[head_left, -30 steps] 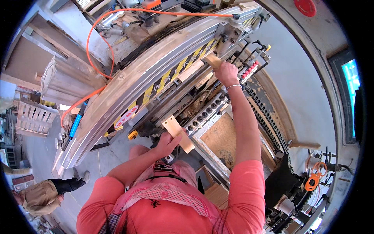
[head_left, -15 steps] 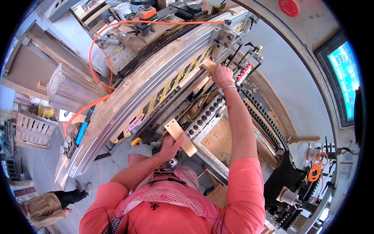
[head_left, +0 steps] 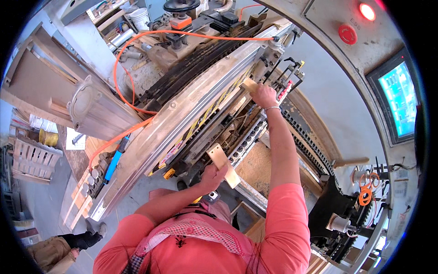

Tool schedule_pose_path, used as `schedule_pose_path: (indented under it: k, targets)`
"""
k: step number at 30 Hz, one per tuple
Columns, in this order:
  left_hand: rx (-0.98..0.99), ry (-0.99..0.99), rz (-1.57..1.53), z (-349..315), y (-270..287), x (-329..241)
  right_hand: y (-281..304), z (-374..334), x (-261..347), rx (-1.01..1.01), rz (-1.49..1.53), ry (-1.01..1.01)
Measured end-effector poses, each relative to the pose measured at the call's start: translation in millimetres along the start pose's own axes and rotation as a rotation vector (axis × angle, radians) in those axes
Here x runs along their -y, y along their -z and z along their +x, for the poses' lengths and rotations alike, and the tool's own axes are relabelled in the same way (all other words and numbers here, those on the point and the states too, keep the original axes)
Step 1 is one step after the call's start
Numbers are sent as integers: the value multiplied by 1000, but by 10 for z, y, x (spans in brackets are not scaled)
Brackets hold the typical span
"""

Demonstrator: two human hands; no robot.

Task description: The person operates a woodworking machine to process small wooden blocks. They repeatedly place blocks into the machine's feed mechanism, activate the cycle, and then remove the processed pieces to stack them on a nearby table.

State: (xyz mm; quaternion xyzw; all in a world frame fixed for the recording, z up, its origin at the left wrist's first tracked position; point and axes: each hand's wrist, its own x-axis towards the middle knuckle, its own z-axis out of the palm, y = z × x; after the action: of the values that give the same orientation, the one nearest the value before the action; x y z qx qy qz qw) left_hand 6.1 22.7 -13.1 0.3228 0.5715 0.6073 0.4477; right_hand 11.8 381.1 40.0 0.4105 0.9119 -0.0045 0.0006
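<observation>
Two hands grip wooden pieces: left hand [head_left: 211, 176] a small board [head_left: 223, 165], right hand [head_left: 264, 96] a block [head_left: 249, 85] beside yellow-black striped label [head_left: 214, 106].

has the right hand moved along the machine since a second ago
No. The right hand stays on the small wood piece beside the striped rail; only the camera shifted.

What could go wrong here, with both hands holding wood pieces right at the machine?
1. The right hand presses a small block against the machine's rail, close to rollers and mechanisms; fingers could get pinched if anything moves.
2. The left hand holds a board by one end only; it could slip or tip.
3. The orange hose loops loosely over the machine and might snag.
</observation>
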Motion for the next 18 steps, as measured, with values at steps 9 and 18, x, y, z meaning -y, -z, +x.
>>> schedule_pose_path:
  k: [9, 18]
  targets:
    - [-37, -74, 11, 40, -26, 278, 25, 13, 23, 54, -38, -41]
    - [-36, -27, -141, 34, -58, 160, -60, 26, -20, 0, -3, -48]
